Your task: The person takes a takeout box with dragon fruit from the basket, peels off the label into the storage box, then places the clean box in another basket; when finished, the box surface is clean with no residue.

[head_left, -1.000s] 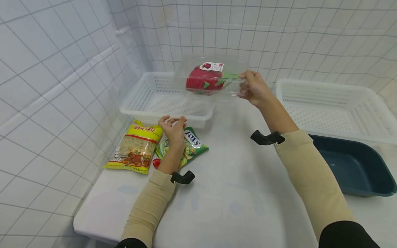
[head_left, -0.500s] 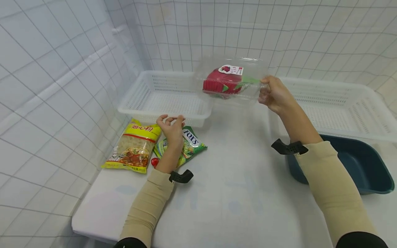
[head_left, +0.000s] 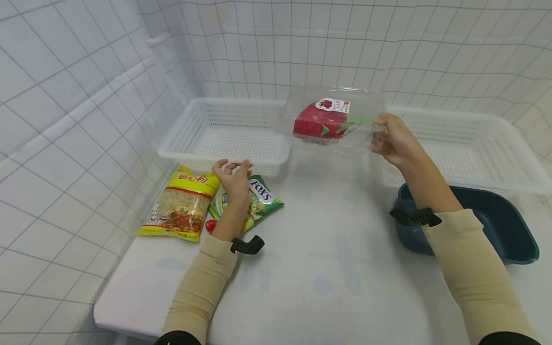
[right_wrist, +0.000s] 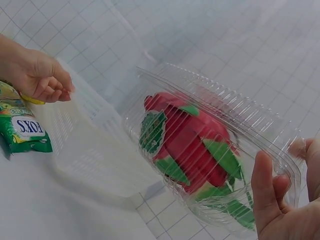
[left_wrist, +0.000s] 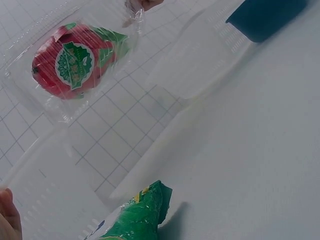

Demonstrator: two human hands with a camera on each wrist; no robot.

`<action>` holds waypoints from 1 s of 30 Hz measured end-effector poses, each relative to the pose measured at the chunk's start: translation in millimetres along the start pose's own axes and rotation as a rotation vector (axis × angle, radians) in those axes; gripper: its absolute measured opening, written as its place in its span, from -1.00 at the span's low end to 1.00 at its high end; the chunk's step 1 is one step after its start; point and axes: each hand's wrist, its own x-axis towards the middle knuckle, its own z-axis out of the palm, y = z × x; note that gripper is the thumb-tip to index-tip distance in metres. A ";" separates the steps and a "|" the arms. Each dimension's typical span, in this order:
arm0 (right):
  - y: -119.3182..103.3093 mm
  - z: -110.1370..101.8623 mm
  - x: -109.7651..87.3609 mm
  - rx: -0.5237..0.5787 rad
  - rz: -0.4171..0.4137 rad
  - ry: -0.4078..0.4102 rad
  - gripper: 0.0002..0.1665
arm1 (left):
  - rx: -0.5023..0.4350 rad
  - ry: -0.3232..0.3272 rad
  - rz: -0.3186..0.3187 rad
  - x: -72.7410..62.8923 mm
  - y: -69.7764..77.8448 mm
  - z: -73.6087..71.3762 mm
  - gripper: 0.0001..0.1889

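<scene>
My right hand (head_left: 394, 139) pinches the right end of a clear plastic clamshell box (head_left: 366, 103), held up at the back between two white baskets. Inside lies a red dragon fruit (head_left: 316, 122) with green tips; a white label shows on top, and a round green-and-white one shows in the left wrist view. My left hand (head_left: 235, 179) has curled fingers at the front rim of the left white basket (head_left: 224, 155), gripping it. Under that wrist lies a green FOX'S candy bag (head_left: 263, 199), partly covered by the hand and forearm.
Left of the candy bag lies a yellow noodle packet (head_left: 181, 203), with a small red wrapped candy (head_left: 210, 225) beside it. At the right stand another white basket (head_left: 487, 127) and a dark teal bin (head_left: 506, 230), partly behind my right forearm. Tiled-pattern sheets line the back and left.
My right hand has carried the clamshell rightward, away from over the left basket, and slightly lower. The left hand stays at the basket rim.
</scene>
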 end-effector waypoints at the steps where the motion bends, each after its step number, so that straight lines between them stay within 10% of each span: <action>1: 0.5 -1.2 -1.2 -0.002 -0.004 -0.007 -0.70 | 0.002 -0.003 -0.001 -0.1 0.0 -0.3 -0.45; 22: 23.5 -12.4 -46.3 0.059 -0.065 -0.182 -0.69 | 0.006 -0.012 0.014 -0.4 0.2 -2.0 -0.46; 30: 33.1 -6.9 -72.2 0.040 0.010 -0.059 -0.64 | 0.013 -0.014 0.010 0.6 0.8 -2.0 -0.47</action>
